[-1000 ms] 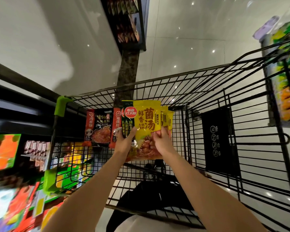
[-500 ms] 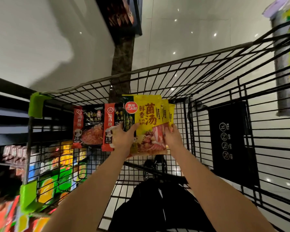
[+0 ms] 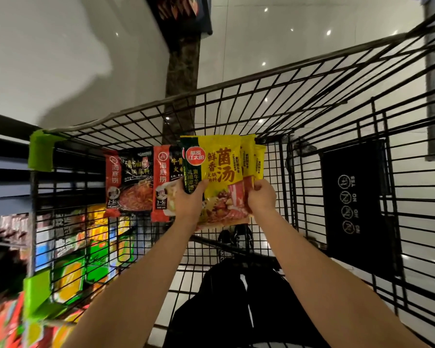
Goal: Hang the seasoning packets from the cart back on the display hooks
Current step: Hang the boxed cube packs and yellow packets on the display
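Packets fill both my hands inside the cart [image 3: 312,101]. My left hand [image 3: 187,202] curls round the lower left edge of the yellow packet stack [image 3: 219,177], thumb laid across the front packet's face. My right hand [image 3: 260,200] pinches the stack's lower right edge, fingers folded over the rims. I count at least three yellow packets fanned behind one another, with a dark green packet [image 3: 190,169] tucked against their left side under my left thumb. The bundle stands upright near the cart's far end, its tops just below the rim.

Left of my left hand, two red-and-black packets [image 3: 128,182] stand side by side against the cart's left wall; the nearer one is partly hidden by my hand. Green plastic corner guards [image 3: 41,153] cap the left corners. A black warning panel [image 3: 352,197] hangs on the right wall.

Through the left wires I see blurred, bright store shelves [image 3: 68,247]. Pale glossy floor tiles [image 3: 274,46] with light spots lie beyond, and a dark column [image 3: 182,79] rises past the far end.
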A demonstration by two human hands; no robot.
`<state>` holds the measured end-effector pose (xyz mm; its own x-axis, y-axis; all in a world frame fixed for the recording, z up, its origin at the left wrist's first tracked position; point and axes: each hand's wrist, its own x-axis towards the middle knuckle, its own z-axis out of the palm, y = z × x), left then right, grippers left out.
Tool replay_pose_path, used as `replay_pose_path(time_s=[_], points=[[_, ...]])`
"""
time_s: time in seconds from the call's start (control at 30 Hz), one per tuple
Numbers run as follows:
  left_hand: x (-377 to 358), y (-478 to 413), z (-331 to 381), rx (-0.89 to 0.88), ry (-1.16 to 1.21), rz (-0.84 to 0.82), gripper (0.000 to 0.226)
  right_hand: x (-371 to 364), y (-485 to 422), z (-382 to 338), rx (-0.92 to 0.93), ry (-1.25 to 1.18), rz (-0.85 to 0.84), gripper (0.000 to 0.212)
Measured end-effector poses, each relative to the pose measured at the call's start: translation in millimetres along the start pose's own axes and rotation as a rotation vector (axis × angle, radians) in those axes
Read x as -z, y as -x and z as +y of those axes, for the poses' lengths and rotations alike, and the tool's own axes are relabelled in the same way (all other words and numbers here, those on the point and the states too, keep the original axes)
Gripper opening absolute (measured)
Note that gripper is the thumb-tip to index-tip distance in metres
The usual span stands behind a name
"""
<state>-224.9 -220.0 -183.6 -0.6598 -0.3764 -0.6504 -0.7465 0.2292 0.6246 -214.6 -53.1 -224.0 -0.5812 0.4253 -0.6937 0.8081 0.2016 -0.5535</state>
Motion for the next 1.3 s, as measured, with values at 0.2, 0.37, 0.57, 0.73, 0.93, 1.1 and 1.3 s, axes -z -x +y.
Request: replay_pose_path(time_s=[0.2, 0.37, 0.57, 0.73, 0.93, 1.1, 1.3], points=[[21.7, 19.9, 7.1, -0.032, -0.037, 0.04, 0.059, 11.0, 35.2, -15.4, 0.138, -0.048, 0.052, 0.013], [48.8, 50.1, 22.5, -0.025, -0.138, 0.158, 0.066, 41.1, 78.0, -32.5, 0.286, -0.097, 0.113, 0.005], [66.3, 76.9, 36.1, -0.022, -0.138, 0.12, 0.074, 71.4, 103.4, -56.2, 0.338, -0.04, 0.025, 0.025], [82.8, 103.3, 28.1, 0.008, -0.016, 0.132, 0.076, 94.7, 119.9, -74.5, 0.356, -0.045, -0.106, 0.019], [98.5, 127.6, 21.5, 0.026, 0.12, 0.166, 0.084, 95.7, 140.1, -87.6, 0.422, 0.019, -0.171, 0.026], [106.1, 156.8, 22.4, 0.058, 0.27, 0.152, 0.097, 75.5, 178.5, -72.5, 0.442, 0.042, -0.292, 0.023], [129.1, 215.4, 7.4, 0.005, 0.378, 0.225, 0.068, 91.8, 219.0, -63.9, 0.321, -0.099, -0.515, 0.04]])
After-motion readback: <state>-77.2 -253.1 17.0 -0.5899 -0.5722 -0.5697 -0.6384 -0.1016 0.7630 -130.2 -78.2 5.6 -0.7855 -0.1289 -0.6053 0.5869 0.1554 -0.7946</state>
